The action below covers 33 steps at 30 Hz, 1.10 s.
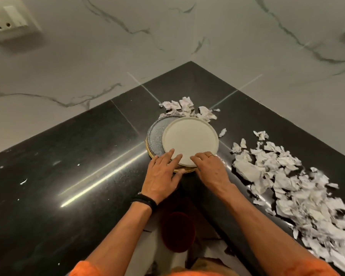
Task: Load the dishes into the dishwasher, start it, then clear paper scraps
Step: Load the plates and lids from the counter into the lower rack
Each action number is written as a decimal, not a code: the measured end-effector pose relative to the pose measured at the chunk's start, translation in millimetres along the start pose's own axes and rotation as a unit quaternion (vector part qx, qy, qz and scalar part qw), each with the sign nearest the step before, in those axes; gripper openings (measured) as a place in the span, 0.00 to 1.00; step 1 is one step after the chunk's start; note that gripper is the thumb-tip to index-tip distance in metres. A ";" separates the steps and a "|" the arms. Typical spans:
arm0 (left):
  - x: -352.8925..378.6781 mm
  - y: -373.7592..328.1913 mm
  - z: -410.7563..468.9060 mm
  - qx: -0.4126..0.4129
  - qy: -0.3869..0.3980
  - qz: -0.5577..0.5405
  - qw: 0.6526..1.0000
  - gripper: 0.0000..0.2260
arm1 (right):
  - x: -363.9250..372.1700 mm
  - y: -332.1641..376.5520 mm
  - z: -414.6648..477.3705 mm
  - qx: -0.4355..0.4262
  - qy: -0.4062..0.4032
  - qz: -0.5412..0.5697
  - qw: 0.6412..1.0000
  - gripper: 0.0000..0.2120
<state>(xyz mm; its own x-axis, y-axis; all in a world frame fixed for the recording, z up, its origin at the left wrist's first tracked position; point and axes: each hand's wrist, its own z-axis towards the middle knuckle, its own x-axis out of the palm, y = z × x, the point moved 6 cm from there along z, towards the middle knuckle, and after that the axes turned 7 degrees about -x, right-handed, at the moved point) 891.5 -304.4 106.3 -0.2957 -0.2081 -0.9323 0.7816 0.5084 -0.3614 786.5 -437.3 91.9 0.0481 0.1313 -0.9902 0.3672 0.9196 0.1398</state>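
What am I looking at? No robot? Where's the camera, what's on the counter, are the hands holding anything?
There is no machine here. A person works bare-handed, and the single picture comes from a camera worn on their head, looking down. The left hand lays straight fingers on the near rim of a cream plate. The right hand bends its fingers onto the same rim, but whether it truly grips cannot be told. That plate tops a stack, set off-centre over a grey plate, with another rim showing beneath. The stack sits in the corner of a black counter. Torn paper scraps lie to the right and behind the plates. A wall socket is at upper left.
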 end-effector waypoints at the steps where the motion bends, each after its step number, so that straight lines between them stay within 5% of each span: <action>1: 1.9 0.1 1.0 -0.007 -0.002 -0.001 1.000 0.25 | 3.8 -3.0 3.0 -0.016 0.003 -0.010 1.000 0.17; 10: 9.9 -6.3 8.5 -0.021 -0.009 -0.001 1.000 0.24 | 6.9 -10.9 1.1 -0.078 -0.048 -0.016 0.996 0.12; 22: -26.0 -20.9 24.7 0.065 -0.076 -0.012 0.995 0.36 | -69.1 6.5 -30.4 -0.009 -0.279 0.008 0.960 0.11; 33: -72.6 -42.0 7.3 0.259 -0.117 -0.166 0.944 0.27 | -74.8 46.9 -135.4 0.208 -0.366 0.140 0.896 0.18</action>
<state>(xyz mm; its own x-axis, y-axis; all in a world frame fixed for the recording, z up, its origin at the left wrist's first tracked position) 884.2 -316.7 189.3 -0.4896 -0.4942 -0.7184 0.8487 -0.0811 -0.5226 674.4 -353.9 173.0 0.7336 -0.0821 -0.6746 0.5521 0.6509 0.5211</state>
